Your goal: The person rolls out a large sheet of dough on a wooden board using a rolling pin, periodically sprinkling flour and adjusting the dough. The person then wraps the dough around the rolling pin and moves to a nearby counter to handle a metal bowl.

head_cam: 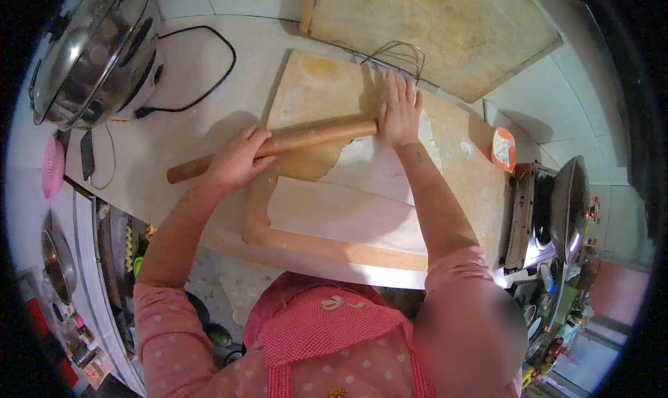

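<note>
A wooden rolling pin lies slantwise over a large wooden board, its left end reaching past the board. My left hand is closed round the pin left of its middle. At the pin's right end, my right hand lies flat with its fingers stretched out over a pale sheet of dough. This dough sheet spreads under the pin and my right forearm, with an uneven left edge. A folded flap of dough lies nearer to me. White flour dusts the board's right part.
A second board leans at the back, beside a wire rack. On the left stand a steel electric pot with a black cord and a pink basket. An orange-edged bag and a stove with a wok are right.
</note>
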Tool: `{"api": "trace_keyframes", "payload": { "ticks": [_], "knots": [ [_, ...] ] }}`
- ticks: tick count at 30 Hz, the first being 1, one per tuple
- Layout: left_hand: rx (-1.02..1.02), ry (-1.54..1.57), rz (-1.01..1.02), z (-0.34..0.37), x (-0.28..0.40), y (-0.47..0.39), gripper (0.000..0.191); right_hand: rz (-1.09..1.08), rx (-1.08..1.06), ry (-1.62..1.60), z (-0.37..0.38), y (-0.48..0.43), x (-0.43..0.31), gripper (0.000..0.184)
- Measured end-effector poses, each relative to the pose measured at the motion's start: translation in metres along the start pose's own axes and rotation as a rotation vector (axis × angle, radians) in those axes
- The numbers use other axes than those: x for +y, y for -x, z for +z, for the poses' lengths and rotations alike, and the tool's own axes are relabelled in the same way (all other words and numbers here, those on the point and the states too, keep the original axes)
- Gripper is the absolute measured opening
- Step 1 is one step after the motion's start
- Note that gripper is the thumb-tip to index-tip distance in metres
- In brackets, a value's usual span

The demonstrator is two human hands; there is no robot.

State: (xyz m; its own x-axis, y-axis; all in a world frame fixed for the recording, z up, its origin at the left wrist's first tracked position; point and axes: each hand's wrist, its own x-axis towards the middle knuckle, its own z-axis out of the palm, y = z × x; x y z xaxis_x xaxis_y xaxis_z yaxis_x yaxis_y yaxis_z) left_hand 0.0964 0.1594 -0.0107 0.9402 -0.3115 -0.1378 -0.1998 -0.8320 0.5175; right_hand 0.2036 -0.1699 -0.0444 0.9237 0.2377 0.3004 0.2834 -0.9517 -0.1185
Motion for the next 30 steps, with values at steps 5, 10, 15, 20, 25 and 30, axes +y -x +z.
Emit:
{"api": "trace_keyframes", "payload": {
  "ticks": [5, 10, 15, 20, 25, 30],
  "knots": [
    [0.091, -0.121, -0.069, -0.004, -0.008, -0.001, 0.038, -0.064, 0.178, -0.05, 0.02, -0.044, -0.008, 0.056],
    [0.043, -0.101, -0.057, -0.003, -0.026, -0.006, 0.043, -0.183, 0.231, -0.312, 0.013, -0.045, -0.008, 0.022],
    [0.085, -0.093, 0.02, -0.001, 0.017, 0.011, 0.035, -0.295, 0.169, -0.32, -0.037, 0.01, 0.031, 0.024],
    [-0.075, -0.062, -0.048, 0.0, 0.018, 0.005, 0.04, -0.436, -0.032, -0.127, -0.031, 0.02, 0.026, 0.044],
    [0.169, -0.198, 0.045, 0.002, -0.005, -0.006, 0.035, -0.445, -0.001, -0.067, 0.007, -0.04, 0.026, 0.053],
    [0.183, -0.227, 0.032, 0.002, -0.02, -0.003, 0.048, -0.45, 0.071, 0.018, 0.007, -0.068, 0.011, 0.052]
  ]
}}
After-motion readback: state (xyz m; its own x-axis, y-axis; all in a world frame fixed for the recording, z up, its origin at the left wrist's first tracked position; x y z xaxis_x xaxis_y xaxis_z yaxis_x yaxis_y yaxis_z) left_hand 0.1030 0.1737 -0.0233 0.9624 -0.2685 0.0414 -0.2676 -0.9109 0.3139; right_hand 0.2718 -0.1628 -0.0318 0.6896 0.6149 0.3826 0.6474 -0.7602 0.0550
